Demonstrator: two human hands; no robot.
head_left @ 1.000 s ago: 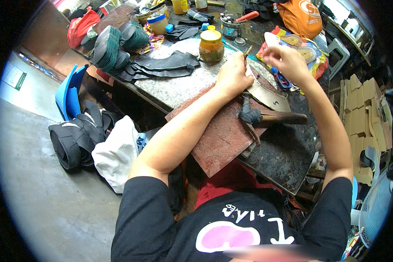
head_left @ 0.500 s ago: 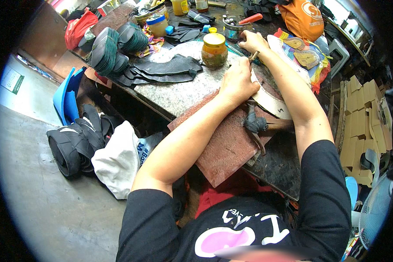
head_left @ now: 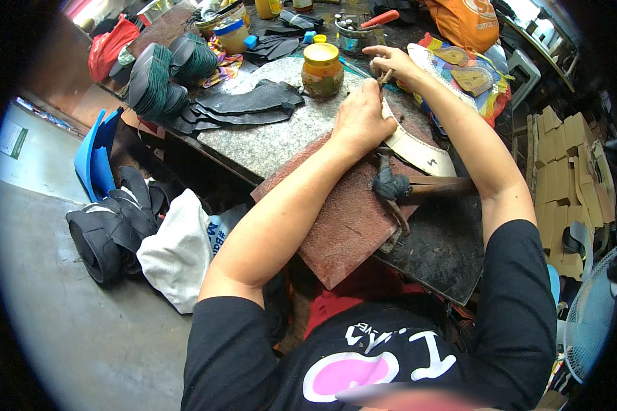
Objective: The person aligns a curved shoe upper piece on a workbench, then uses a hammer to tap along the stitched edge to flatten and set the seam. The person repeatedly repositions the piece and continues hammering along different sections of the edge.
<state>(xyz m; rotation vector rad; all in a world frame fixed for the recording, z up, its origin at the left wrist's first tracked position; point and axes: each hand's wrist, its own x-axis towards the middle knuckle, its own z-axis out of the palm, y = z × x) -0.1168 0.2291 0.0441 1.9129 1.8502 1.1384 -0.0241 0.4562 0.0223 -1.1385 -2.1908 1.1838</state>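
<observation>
My left hand (head_left: 365, 116) is closed around a thin brown stick-like tool (head_left: 386, 77), its end poking up above the fist. Just beyond it is my right hand (head_left: 396, 66), index finger stretched out to the left and the other fingers partly bent; no held thing shows there. A cream curved strip (head_left: 425, 154) with small marks along its edge runs from beneath the left hand toward me. Next to the strip a hammer (head_left: 392, 185) with a dark wrapped head and wooden handle lies across a reddish-brown board (head_left: 329, 226). A metal can (head_left: 354, 40) with a red-handled tool stands beyond my right hand.
A yellow-lidded jar (head_left: 322, 70) stands on the pale stone slab (head_left: 240, 142), beside black leather pieces (head_left: 250, 101). Stacked soles (head_left: 151, 79) tied with green cord sit at left. Patterned pieces lie on a colourful sack (head_left: 497, 103); cardboard boxes (head_left: 559, 178) stand at right.
My right hand has drawn back from the metal can toward my left hand, and its index finger is now stretched out. The whole view has shifted slightly.
</observation>
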